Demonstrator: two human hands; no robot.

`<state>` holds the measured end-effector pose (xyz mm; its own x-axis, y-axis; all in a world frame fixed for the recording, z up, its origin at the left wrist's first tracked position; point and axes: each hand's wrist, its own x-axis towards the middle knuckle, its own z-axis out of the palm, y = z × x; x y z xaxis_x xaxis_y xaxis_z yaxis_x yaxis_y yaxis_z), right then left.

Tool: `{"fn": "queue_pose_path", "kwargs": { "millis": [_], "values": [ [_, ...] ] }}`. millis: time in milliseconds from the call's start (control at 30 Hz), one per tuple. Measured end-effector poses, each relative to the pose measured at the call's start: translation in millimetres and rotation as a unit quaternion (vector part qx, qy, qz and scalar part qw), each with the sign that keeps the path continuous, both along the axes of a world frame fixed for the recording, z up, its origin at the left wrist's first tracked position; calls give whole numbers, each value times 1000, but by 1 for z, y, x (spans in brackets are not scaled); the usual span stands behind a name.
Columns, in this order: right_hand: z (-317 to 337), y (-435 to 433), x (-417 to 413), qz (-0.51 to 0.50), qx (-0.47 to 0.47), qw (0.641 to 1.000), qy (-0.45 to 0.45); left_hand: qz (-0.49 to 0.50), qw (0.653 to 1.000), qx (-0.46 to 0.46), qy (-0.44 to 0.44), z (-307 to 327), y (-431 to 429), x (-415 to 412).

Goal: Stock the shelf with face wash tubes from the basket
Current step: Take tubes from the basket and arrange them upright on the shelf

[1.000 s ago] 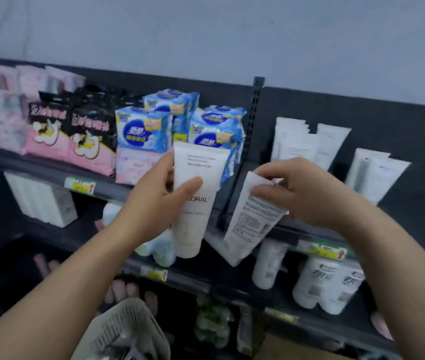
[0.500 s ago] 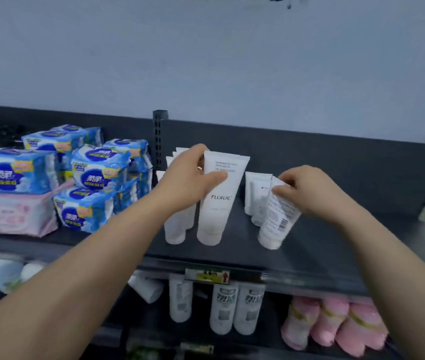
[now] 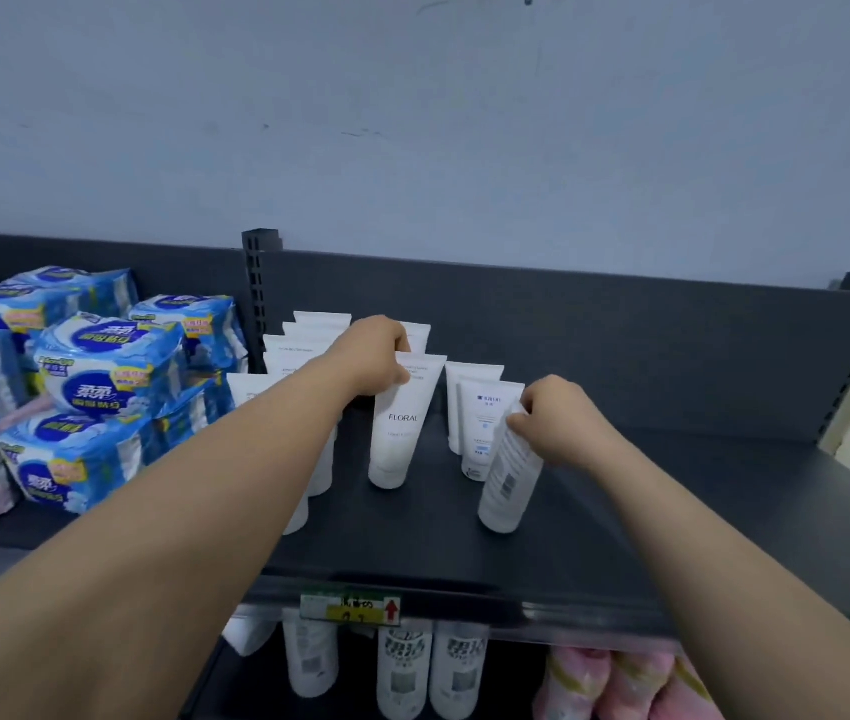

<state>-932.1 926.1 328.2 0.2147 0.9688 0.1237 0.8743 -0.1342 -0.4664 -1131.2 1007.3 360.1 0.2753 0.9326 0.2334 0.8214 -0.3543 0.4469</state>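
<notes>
Our left hand (image 3: 378,356) pinches the crimped top of a FLORAL tube (image 3: 402,423), cap down on the shelf (image 3: 698,511), prob. to keep it upright in its row. Right hand (image 3: 563,423) grips a back-label tube (image 3: 508,478) w/ fingertips, setting it before two others. Dark metal shelf, blue packs (image 3: 100,387) left, pale wall behind. Basket not visible.

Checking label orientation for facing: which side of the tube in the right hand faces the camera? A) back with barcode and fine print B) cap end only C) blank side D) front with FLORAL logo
A: the tube in the right hand shows a barcode and fine print; the FLORAL logo is on the left hand's tube.
</notes>
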Motion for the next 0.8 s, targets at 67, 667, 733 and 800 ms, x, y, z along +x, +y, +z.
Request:
{"fn": "queue_pose_path", "kwargs": {
  "millis": [67,667,733,800],
  "values": [
    [-3,2,3,0,-8,999,51,6,1000,-3,22,2,9,1],
    [6,8,28,49,-56,983,169,37,965,100,237,12,57,-5],
    [3,6,29,51,-49,985,159,38,963,106,246,12,58,-3],
    [1,6,26,41,-26,984,171,41,962,105,250,11,58,-2]
  ]
}}
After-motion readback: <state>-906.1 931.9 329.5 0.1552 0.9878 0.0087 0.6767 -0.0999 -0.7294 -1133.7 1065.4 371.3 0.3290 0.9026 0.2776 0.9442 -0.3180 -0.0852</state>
